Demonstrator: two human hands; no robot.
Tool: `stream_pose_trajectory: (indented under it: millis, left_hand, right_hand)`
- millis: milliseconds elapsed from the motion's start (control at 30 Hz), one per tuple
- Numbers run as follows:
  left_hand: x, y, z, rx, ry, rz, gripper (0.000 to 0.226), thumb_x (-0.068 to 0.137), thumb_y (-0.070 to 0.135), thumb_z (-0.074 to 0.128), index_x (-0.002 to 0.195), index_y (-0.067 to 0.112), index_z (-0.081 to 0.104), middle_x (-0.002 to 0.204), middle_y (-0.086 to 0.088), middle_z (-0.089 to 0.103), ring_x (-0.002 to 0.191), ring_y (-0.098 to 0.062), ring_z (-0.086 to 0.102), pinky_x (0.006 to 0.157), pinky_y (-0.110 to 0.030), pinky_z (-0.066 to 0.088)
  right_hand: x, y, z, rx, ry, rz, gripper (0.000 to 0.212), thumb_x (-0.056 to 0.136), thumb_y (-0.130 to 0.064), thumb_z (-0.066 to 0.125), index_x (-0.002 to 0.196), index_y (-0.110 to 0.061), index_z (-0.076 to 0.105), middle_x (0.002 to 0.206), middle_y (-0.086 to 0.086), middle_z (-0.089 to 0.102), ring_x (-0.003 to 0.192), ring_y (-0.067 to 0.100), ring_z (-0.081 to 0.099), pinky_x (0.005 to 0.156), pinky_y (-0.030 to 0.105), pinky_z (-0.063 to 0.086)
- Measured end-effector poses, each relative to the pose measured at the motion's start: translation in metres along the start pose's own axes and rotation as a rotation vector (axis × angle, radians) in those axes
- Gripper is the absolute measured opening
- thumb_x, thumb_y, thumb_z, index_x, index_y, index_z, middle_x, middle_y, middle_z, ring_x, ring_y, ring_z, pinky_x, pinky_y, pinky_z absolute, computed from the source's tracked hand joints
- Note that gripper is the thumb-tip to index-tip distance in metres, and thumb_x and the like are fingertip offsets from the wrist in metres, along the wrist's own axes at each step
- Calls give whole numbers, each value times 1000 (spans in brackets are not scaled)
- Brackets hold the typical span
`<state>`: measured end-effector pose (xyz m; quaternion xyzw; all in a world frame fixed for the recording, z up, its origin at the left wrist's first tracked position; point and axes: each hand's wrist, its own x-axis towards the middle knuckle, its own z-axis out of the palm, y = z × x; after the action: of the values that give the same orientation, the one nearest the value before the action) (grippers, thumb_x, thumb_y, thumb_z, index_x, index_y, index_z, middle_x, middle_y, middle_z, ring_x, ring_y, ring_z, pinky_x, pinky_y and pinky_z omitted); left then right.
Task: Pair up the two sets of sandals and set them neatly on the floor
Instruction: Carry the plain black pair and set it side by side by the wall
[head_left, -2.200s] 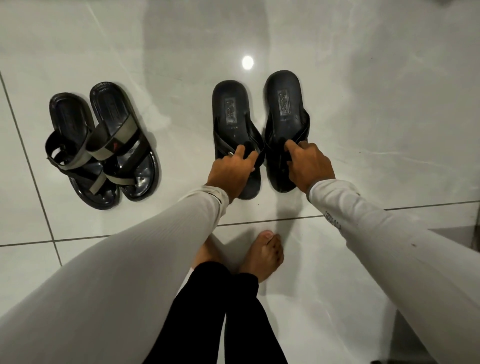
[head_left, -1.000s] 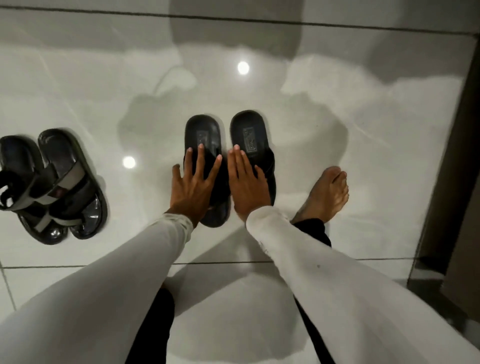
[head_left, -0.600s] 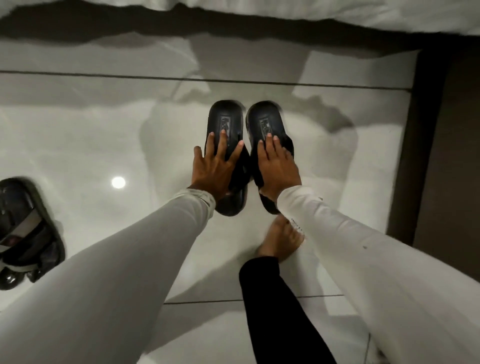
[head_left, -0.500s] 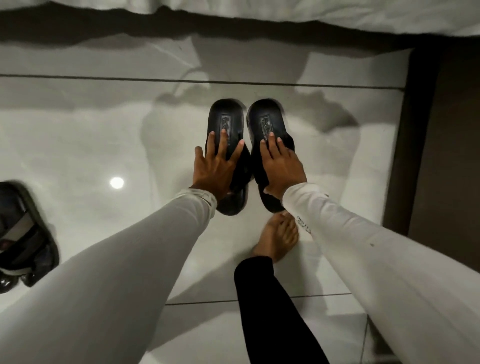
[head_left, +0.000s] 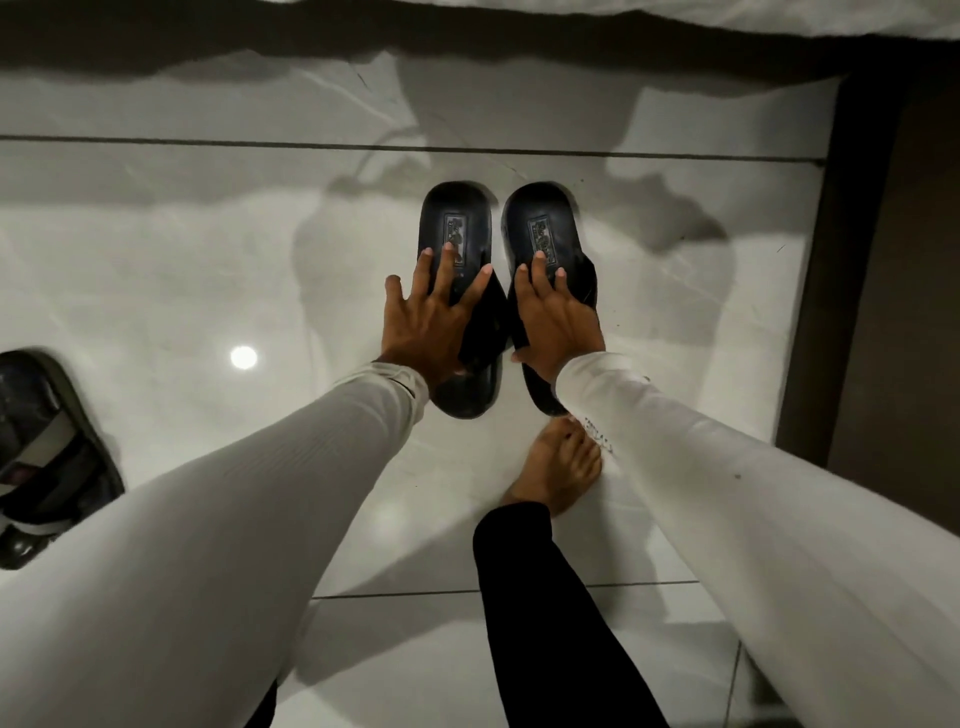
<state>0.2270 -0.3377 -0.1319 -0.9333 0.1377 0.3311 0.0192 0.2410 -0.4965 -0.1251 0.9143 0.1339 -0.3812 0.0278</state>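
Black, smooth-soled slides, the left slide and the right slide, lie side by side on the glossy pale floor tile, rounded heels far. The left hand rests flat, fingers spread, on one; the right hand lies flat on the other. Strapped sandals sit well apart at left.

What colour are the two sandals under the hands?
Black, both sandals, each with a small grey label on the footbed; the head view shows it.

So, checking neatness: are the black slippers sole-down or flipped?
Sole-down. Both black slippers show their footbed labels facing up, flat on the floor.
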Motion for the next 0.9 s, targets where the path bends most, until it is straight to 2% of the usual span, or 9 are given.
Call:
stream_pose_trajectory:
  millis: [133, 200, 267, 367, 467, 633, 733, 833, 900]
  left_hand:
    - [-4, -6, -2, 19, -16, 18, 121, 73, 73, 69, 160, 30, -3, 167, -21, -3, 154, -44, 5, 117, -63, 24]
    - [-6, -6, -2, 26, -25, 31, 121, 73, 72, 70, 160, 30, -4, 167, -21, -4, 154, -45, 2, 118, -64, 22]
    - [-7, -6, -1, 21, -31, 39, 123, 72, 72, 71, 160, 30, -4, 167, -21, -5, 154, -46, 0, 118, -65, 21]
    - [-7, -6, 1, 4, -18, 41, 123, 72, 72, 71, 160, 30, -4, 167, -21, -5, 153, -46, 0, 118, -65, 21]
    - [-6, -9, 3, 5, -12, 54, 124, 71, 72, 72, 160, 31, -4, 167, -20, -5, 154, -46, 0, 118, -66, 21]
    - [-6, -9, 8, -5, 7, 54, 125, 69, 71, 74, 160, 31, -2, 167, -21, -4, 153, -46, 1, 117, -65, 23]
    - [-5, -9, 10, -6, 17, 44, 125, 69, 71, 74, 160, 31, -1, 167, -21, -3, 153, -46, 1, 117, -65, 23]
    - [-8, -9, 11, -6, 43, 43, 122, 70, 73, 71, 160, 30, 0, 167, -21, -3, 153, -46, 1, 118, -66, 19]
    - [-17, -11, 11, -24, 67, 46, 119, 72, 74, 68, 160, 30, 1, 168, -21, -3, 154, -45, 1, 118, -69, 16]
  right_hand:
    - [-10, 30, -6, -154, 40, -3, 116, 66, -45, 87, 157, -19, 21, 166, 19, 15, 154, 39, 12, 120, 60, 20]
    - [-13, 42, -5, -185, 36, 3, 114, 70, -45, 84, 159, -23, 16, 168, 17, 7, 155, 40, 7, 120, 64, 16]
    - [-12, 44, -3, -155, 5, -2, 115, 73, -35, 86, 160, -23, 11, 168, 16, 1, 155, 41, 5, 115, 60, 32]
    - [-11, 38, 2, -74, -4, 31, 118, 73, -25, 88, 160, -22, 9, 169, 15, -2, 155, 42, 1, 95, 51, 54]
    - [-11, 34, 8, -46, 11, 44, 118, 73, -26, 88, 160, -23, 10, 169, 14, 0, 155, 42, 2, 91, 51, 56]
    - [-13, 32, 9, -48, 46, 47, 116, 72, -31, 88, 160, -22, 13, 168, 17, 5, 154, 43, 6, 100, 53, 51]
    - [-13, 31, 8, -82, 42, 41, 116, 72, -35, 88, 160, -23, 12, 168, 18, 7, 154, 44, 8, 109, 54, 42]
    - [-17, 29, 6, -141, 44, 36, 118, 72, -38, 86, 160, -24, 9, 167, 20, 5, 154, 44, 8, 120, 60, 21]
    - [-24, 26, 4, -180, 43, 32, 120, 70, -40, 86, 160, -25, 9, 167, 21, 5, 154, 44, 7, 120, 67, 11]
